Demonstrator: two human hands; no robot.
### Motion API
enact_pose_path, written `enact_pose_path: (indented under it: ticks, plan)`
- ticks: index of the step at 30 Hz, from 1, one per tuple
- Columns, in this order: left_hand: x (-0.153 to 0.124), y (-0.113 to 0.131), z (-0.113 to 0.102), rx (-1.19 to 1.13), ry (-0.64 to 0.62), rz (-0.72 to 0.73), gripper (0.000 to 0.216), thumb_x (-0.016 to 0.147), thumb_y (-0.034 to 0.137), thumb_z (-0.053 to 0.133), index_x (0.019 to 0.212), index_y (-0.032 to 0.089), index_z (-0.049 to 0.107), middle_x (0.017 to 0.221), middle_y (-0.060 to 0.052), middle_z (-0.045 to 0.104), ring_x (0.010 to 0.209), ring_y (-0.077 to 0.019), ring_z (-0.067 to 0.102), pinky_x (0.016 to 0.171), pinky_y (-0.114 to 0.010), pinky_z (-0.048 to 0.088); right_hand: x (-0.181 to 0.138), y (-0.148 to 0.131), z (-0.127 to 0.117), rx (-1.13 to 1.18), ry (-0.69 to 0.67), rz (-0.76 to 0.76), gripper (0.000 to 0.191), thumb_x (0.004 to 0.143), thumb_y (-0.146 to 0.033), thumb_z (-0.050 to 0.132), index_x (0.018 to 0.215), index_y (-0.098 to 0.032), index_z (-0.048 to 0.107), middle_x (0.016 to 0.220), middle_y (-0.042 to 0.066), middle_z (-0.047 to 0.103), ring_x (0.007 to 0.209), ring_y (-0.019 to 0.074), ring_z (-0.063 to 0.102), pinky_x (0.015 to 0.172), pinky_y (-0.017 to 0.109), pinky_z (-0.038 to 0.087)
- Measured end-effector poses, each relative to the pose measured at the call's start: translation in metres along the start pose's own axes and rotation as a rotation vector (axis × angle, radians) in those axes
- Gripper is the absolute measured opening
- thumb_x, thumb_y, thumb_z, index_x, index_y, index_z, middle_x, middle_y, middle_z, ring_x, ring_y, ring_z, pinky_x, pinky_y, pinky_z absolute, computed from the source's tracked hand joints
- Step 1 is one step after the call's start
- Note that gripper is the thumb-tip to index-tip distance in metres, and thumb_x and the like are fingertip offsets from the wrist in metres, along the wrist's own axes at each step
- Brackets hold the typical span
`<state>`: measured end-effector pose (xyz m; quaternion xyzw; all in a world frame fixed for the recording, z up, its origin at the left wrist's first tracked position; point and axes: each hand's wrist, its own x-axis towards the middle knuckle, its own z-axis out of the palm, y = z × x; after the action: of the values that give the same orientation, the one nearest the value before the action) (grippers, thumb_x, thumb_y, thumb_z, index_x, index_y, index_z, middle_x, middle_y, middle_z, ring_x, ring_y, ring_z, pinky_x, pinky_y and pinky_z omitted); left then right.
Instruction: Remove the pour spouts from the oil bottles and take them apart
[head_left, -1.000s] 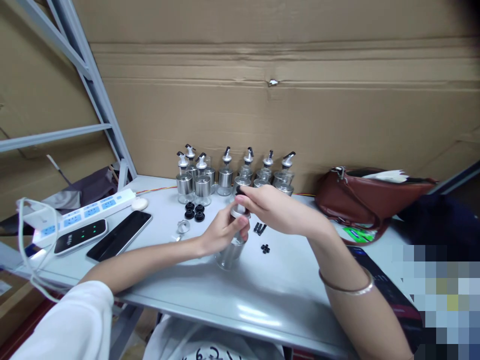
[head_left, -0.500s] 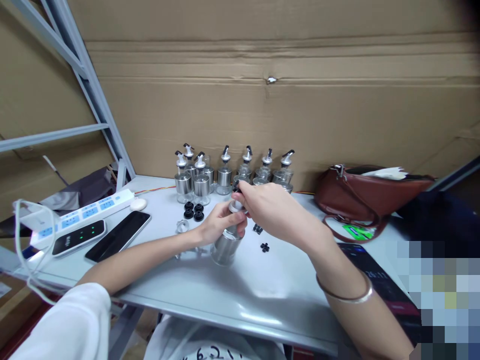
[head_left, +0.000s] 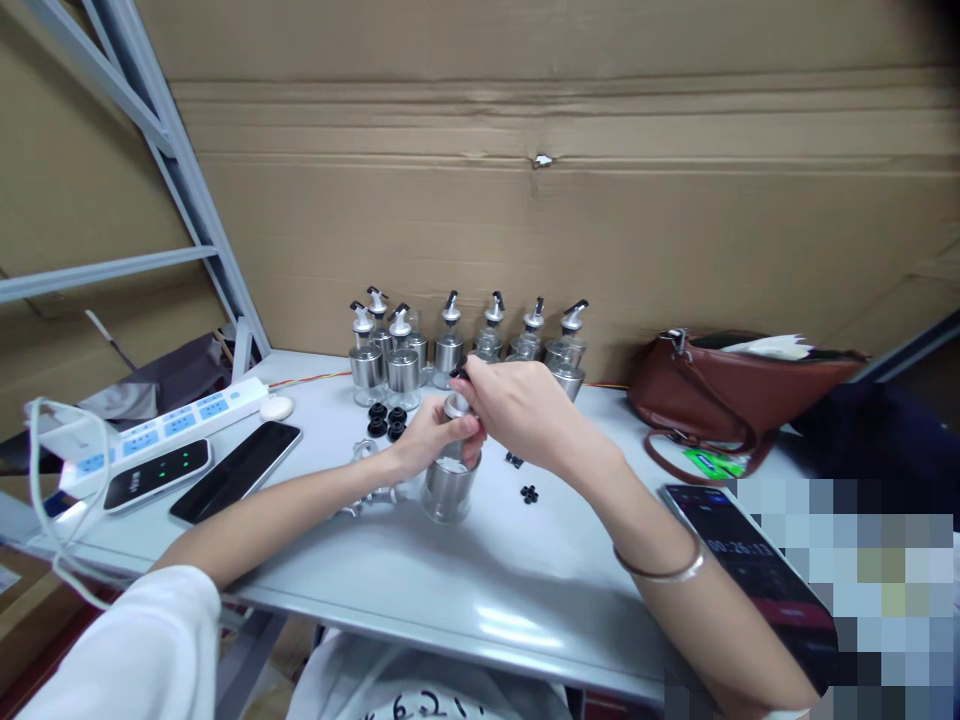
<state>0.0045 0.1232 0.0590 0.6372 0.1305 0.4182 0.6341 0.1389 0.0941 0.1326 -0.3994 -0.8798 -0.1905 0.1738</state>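
Holding a bottle [head_left: 448,493] nearly upright
My left hand [head_left: 429,438] curls its fingers around it, high up; my right hand [head_left: 517,400] pinches the black tip [head_left: 458,373].

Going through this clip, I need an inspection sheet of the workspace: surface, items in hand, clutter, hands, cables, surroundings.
Surface: pale tabletop, glare near the front edge.
Work items: glass-and-metal bottle in hand; black stoppers, small black parts and silvery parts nearby; spouted bottles at the back.
Clutter: dark-screened phone, device with green lights, brown bag, phone showing a timer.
Hands: left hand grips the bottle's neck; right hand pinches a black piece at its top.
Cables: white cable by the power strip; thin red-yellow wire behind.
Surroundings: cardboard behind, metal frame left.
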Motion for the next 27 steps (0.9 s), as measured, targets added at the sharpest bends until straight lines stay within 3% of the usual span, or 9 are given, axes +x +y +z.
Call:
enact_pose_path:
  ticks: [4, 8, 10, 13, 16, 19, 24, 27]
  plan:
    - [-0.001, 0.002, -0.003, 0.132, -0.005, 0.001, 0.058, 0.059, 0.069, 0.07, 0.058, 0.015, 0.051, 0.045, 0.003, 0.047, 0.042, -0.0095, 0.046, 0.046, -0.023, 0.039, -0.001, 0.0, 0.002, 0.155, 0.077, -0.011, 0.032, 0.099, -0.028, 0.028, 0.075, -0.017, 0.046, 0.054, 0.001, 0.049, 0.05, 0.0142, 0.043, 0.05, 0.028, 0.019]
    - [0.0, 0.008, -0.005, 0.43, 0.057, 0.024, 0.052, 0.063, 0.063, 0.071, 0.062, 0.015, 0.052, 0.053, 0.001, 0.053, 0.051, -0.0111, 0.049, 0.053, -0.025, 0.039, 0.006, 0.02, 0.009, 0.665, 0.168, 0.137, 0.042, 0.098, -0.042, 0.025, 0.073, -0.018, 0.047, 0.058, -0.001, 0.044, 0.052, 0.012, 0.039, 0.052, 0.025, 0.026]
    - [0.0, 0.011, -0.007, 0.552, 0.062, 0.05, 0.044, 0.071, 0.057, 0.067, 0.071, 0.015, 0.054, 0.063, 0.0, 0.057, 0.058, -0.0125, 0.051, 0.059, -0.026, 0.04, 0.01, 0.034, 0.011, 0.907, 0.3, 0.226, 0.046, 0.096, -0.053, 0.03, 0.073, -0.018, 0.049, 0.06, -0.002, 0.039, 0.053, 0.0112, 0.037, 0.051, 0.024, 0.029]
    - [0.003, 0.012, -0.015, 0.574, 0.013, 0.056, 0.031, 0.084, 0.047, 0.054, 0.092, 0.017, 0.052, 0.083, -0.003, 0.061, 0.077, -0.0168, 0.057, 0.073, -0.03, 0.044, 0.009, 0.051, 0.008, 1.074, 0.435, 0.339, 0.048, 0.09, -0.063, 0.041, 0.073, -0.018, 0.049, 0.058, -0.004, 0.032, 0.051, 0.0101, 0.032, 0.049, 0.023, 0.027]
    - [0.01, 0.009, -0.031, 0.571, 0.008, 0.015, 0.029, 0.087, 0.037, 0.046, 0.11, 0.019, 0.044, 0.107, -0.008, 0.059, 0.099, -0.021, 0.056, 0.088, -0.037, 0.043, 0.002, 0.061, 0.0, 1.087, 0.477, 0.382, 0.047, 0.09, -0.063, 0.045, 0.073, -0.019, 0.049, 0.058, -0.005, 0.03, 0.049, 0.0095, 0.029, 0.047, 0.023, 0.026]
    - [0.018, 0.008, -0.048, 0.804, 0.098, 0.036, 0.035, 0.085, 0.034, 0.051, 0.115, 0.019, 0.041, 0.118, -0.011, 0.054, 0.11, -0.023, 0.052, 0.094, -0.039, 0.04, -0.003, 0.067, -0.008, 1.032, 0.505, 0.418, 0.046, 0.092, -0.06, 0.043, 0.073, -0.019, 0.05, 0.058, -0.004, 0.03, 0.049, 0.0096, 0.029, 0.046, 0.023, 0.026]
    - [0.024, 0.004, -0.067, 1.088, 0.214, 0.189, 0.036, 0.086, 0.023, 0.052, 0.118, 0.018, 0.036, 0.105, -0.008, 0.052, 0.101, -0.0187, 0.052, 0.09, -0.035, 0.043, -0.004, 0.067, -0.012, 0.89, 0.479, 0.485, 0.044, 0.097, -0.054, 0.035, 0.079, -0.019, 0.053, 0.061, -0.002, 0.034, 0.051, 0.0114, 0.035, 0.048, 0.025, 0.03]
    - [0.027, 0.0, -0.073, 1.238, 0.304, 0.285, 0.028, 0.086, 0.014, 0.05, 0.111, 0.019, 0.042, 0.108, -0.008, 0.045, 0.093, -0.0155, 0.05, 0.091, -0.035, 0.043, -0.001, 0.063, -0.009, 0.847, 0.433, 0.47, 0.045, 0.098, -0.055, 0.03, 0.081, -0.019, 0.052, 0.062, -0.001, 0.035, 0.053, 0.0122, 0.038, 0.048, 0.025, 0.031]
